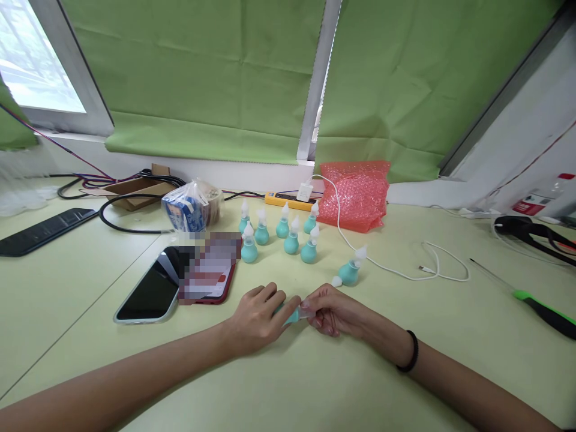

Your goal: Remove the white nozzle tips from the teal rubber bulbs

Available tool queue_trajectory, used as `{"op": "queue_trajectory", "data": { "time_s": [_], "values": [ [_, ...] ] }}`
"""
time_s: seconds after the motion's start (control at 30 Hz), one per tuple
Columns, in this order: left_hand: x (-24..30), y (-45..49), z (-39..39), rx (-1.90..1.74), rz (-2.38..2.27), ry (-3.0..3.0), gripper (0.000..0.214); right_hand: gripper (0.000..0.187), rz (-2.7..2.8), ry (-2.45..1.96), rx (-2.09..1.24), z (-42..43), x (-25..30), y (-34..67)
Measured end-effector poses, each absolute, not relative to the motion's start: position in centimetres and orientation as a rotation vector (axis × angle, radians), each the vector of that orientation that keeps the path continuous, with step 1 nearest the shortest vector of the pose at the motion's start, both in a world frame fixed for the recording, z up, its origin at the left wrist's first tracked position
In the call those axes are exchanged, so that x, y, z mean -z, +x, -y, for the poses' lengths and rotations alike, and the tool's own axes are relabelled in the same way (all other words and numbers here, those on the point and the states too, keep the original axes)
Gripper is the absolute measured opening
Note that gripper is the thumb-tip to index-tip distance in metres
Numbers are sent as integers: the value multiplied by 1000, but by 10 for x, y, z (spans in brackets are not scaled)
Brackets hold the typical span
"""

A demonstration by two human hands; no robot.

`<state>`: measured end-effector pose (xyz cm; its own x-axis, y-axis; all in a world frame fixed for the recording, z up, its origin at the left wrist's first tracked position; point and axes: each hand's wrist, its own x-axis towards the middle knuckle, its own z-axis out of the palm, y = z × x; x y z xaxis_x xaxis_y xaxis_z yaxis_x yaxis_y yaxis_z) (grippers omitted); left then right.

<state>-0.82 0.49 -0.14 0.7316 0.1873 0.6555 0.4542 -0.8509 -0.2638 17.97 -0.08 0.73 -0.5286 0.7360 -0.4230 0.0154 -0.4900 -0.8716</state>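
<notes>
My left hand (pixel 257 318) curls around the teal bulb (pixel 291 315) of a small squeeze bulb lying low over the table. My right hand (pixel 335 311) pinches its clear tip (pixel 306 312) from the other side. Both hands meet at the table's middle front. Behind them stand several finished teal bulbs with white tips (pixel 292 241) in a loose group. One more bulb (pixel 350 271) sits apart to the right, with a loose white tip (pixel 336 281) beside it.
Two phones (pixel 153 291) lie at the left. A plastic bag with a blue carton (pixel 189 210), a cardboard box (pixel 135 191), cables and a keyboard (pixel 42 231) sit further left. Pink bubble wrap (pixel 357 195), a white cable (pixel 405 270) and a green-handled screwdriver (pixel 540 309) lie right.
</notes>
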Motion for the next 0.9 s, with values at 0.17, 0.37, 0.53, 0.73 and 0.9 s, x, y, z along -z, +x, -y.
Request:
{"op": "queue_trajectory", "data": {
  "time_s": [0.17, 0.37, 0.53, 0.73, 0.9],
  "values": [
    [2, -7, -4, 884, 495, -2554, 17, 25, 1253, -1203, -2067, 1, -6, 180],
    [6, -6, -10, 1056, 715, -2742, 17, 43, 1792, -1390, -1390, 5, -16, 182],
    [6, -5, -14, 1112, 940, -2839, 16, 28, 2364, -1469, 67, 1, -35, 203],
    [5, -4, -13, 955, 1018, -2880, 23, 19, 2692, -1811, 205, -5, -32, 221],
    [3, -5, -11, 880, 1013, -2907, 26, 18, 2695, -1853, 254, -7, -27, 217]
  ]
}}
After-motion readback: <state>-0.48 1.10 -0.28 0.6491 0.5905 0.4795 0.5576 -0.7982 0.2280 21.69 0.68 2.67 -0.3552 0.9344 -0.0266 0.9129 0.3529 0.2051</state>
